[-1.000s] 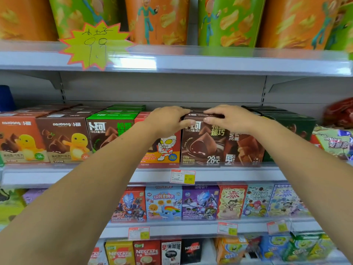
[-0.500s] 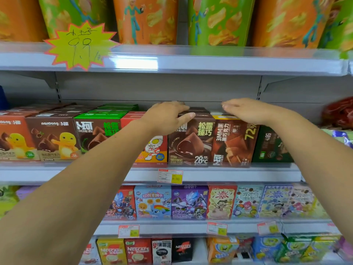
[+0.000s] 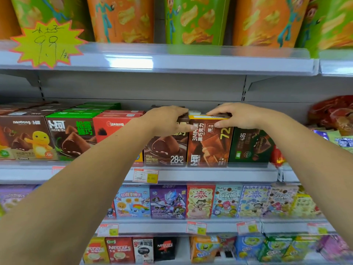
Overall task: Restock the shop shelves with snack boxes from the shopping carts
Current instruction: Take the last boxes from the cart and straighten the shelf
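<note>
Both hands up at mid shelf (image 3: 210,174).
R hand (image 3: 236,116): fingers curled over top front edge of 72 box (image 3: 208,144), thumb pressed on its front face, i.e. pinch grip on the top.
L hand (image 3: 166,121): fingers hooked over top of 28°C box (image 3: 164,150), thumb along front, tip at the seam w/ 72 box.
Both boxes upright at shelf front, side by side, touching. 72 box sits btwn 28°C box (left) and green 58% box (image 3: 250,146) (right).
Red box (image 3: 114,125) left of 28°C box, partly behind your L forearm.
Price tag (image 3: 146,175) on shelf lip below 28°C box.
</note>
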Demonstrator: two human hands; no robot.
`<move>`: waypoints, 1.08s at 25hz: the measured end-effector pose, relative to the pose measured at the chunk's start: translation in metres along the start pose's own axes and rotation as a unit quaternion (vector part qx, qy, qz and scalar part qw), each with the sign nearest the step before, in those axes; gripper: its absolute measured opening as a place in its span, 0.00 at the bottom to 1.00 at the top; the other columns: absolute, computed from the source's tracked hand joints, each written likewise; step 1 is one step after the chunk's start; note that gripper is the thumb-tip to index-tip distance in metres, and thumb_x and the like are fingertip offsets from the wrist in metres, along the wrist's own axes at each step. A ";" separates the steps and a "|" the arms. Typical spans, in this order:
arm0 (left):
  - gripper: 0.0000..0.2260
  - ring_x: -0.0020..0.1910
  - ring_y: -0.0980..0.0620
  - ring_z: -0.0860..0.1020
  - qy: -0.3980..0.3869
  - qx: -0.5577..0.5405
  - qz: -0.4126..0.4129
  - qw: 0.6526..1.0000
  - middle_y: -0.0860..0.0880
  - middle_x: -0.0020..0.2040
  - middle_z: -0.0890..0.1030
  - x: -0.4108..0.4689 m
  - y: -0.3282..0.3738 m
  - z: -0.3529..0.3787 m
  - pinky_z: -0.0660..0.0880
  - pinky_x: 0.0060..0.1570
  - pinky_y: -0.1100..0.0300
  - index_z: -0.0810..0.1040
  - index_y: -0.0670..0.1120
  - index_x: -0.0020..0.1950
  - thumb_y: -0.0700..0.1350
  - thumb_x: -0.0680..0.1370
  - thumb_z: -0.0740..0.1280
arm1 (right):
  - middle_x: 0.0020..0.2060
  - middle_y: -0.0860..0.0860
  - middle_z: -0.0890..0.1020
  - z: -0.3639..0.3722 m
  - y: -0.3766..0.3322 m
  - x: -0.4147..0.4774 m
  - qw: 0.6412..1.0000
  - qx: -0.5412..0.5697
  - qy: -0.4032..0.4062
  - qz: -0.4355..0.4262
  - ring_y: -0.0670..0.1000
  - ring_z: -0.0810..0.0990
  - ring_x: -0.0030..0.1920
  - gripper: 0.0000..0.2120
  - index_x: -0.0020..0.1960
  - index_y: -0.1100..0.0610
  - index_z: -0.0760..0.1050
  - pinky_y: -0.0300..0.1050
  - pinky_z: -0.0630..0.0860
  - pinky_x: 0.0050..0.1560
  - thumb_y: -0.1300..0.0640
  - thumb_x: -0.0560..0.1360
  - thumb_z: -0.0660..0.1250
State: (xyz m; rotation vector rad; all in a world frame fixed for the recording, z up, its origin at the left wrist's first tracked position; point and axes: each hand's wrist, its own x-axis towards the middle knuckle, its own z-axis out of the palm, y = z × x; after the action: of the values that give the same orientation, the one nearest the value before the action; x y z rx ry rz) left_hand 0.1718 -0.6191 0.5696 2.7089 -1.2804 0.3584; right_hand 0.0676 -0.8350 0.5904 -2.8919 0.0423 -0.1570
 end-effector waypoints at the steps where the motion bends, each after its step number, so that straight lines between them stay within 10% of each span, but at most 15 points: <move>1: 0.38 0.74 0.47 0.65 -0.009 0.000 0.007 1.000 0.50 0.78 0.64 0.005 0.004 0.001 0.64 0.71 0.50 0.58 0.51 0.79 0.69 0.75 0.61 | 0.69 0.46 0.69 -0.002 0.000 0.001 1.000 -0.001 0.001 0.004 0.46 0.70 0.60 0.27 0.73 0.40 0.65 0.44 0.66 0.55 0.44 0.76 0.67; 8: 0.47 0.67 0.47 0.72 -0.085 -0.017 0.032 0.996 0.51 0.71 0.72 0.048 0.011 -0.006 0.69 0.68 0.46 0.66 0.53 0.73 0.73 0.60 0.73 | 0.73 0.50 0.68 -0.009 0.001 0.034 0.991 -0.010 -0.093 0.095 0.53 0.71 0.67 0.52 0.78 0.44 0.48 0.51 0.69 0.67 0.42 0.65 0.77; 20: 0.31 0.50 0.51 0.81 -0.068 -0.055 0.030 0.996 0.52 0.53 0.83 0.057 0.006 -0.006 0.78 0.56 0.52 0.78 0.49 0.62 0.69 0.68 0.71 | 0.52 0.48 0.84 -0.013 -0.002 0.041 0.988 0.024 -0.114 0.106 0.49 0.84 0.48 0.38 0.71 0.48 0.66 0.49 0.81 0.52 0.46 0.65 0.78; 27: 0.45 0.73 0.47 0.66 -0.076 -0.014 0.018 0.997 0.49 0.76 0.66 0.048 0.019 -0.011 0.64 0.71 0.51 0.62 0.50 0.78 0.74 0.68 0.64 | 0.76 0.47 0.61 -0.014 0.010 0.008 0.995 0.007 -0.032 0.090 0.53 0.63 0.73 0.41 0.78 0.43 0.53 0.51 0.62 0.71 0.31 0.70 0.63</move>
State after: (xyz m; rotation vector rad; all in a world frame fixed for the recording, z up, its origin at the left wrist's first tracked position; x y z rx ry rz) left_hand 0.1848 -0.6650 0.5929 2.7383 -1.3613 0.1375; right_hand 0.0736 -0.8481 0.6018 -2.8588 0.2889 -0.0327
